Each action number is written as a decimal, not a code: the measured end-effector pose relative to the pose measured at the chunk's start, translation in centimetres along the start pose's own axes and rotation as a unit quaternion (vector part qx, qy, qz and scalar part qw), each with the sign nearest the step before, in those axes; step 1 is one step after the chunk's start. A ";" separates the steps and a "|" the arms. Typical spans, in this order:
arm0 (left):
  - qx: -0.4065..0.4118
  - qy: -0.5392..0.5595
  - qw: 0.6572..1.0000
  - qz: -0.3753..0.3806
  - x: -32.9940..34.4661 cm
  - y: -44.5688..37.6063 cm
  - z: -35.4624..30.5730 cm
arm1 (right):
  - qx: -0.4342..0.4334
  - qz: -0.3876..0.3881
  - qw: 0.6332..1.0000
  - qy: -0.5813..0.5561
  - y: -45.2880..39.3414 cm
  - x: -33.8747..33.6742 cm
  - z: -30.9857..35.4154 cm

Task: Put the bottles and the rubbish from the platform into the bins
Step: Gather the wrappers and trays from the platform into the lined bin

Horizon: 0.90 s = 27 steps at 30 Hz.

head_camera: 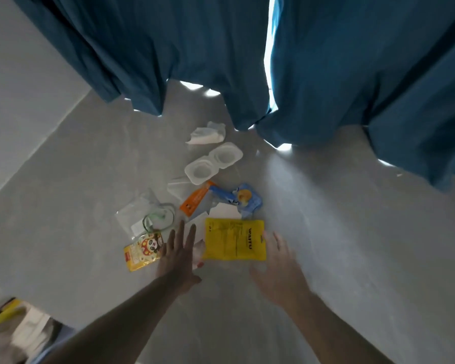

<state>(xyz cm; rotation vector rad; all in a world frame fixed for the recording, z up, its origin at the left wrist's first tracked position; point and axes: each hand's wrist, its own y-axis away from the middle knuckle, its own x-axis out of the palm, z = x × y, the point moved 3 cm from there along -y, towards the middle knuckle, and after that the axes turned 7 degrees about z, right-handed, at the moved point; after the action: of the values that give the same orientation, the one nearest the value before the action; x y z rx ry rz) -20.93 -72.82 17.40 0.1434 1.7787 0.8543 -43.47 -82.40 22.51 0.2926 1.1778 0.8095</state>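
Rubbish lies scattered on the grey platform. A yellow packet lies flat between my hands. My left hand is open with fingers spread, just left of it, above a crumpled white piece. My right hand is open at the packet's right edge, fingertips touching or nearly touching it. A yellow panda wrapper lies left of my left hand. Farther back are an orange wrapper, a blue pouch, a clear plastic tray, a white tissue and a clear bag with green cord.
Dark blue curtains hang over the far side of the platform, with bright light in the gap. A pale wall runs along the left. At bottom left, below the platform's edge, lies a blurred heap with something yellow.
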 end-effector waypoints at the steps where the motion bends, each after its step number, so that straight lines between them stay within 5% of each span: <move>1: 0.006 -0.005 1.000 -0.002 1.0 -0.8 0.0 | -0.014 -0.008 1.000 -0.007 -1.9 0.5 0.3; 10: 0.049 0.016 0.999 0.004 4.5 -3.6 1.7 | -0.009 0.006 1.000 0.019 -13.4 3.7 2.5; 17: 0.175 -0.036 0.984 0.014 4.2 -3.7 0.9 | 0.057 -0.011 0.998 -0.019 -10.7 4.4 -2.3; 22: 0.173 -0.039 0.984 -0.010 3.5 -3.3 -0.2 | 0.056 0.063 0.944 -0.320 -5.8 3.5 -8.2; 27: 0.148 -0.068 0.987 0.005 3.0 -4.0 -1.2 | 0.114 0.001 0.915 -0.388 -0.6 1.9 -14.2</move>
<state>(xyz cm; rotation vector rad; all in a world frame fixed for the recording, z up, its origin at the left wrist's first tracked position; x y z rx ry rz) -21.93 -74.87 12.76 0.3951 1.7677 0.5694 -55.74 -84.35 15.32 0.7339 0.5112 0.4722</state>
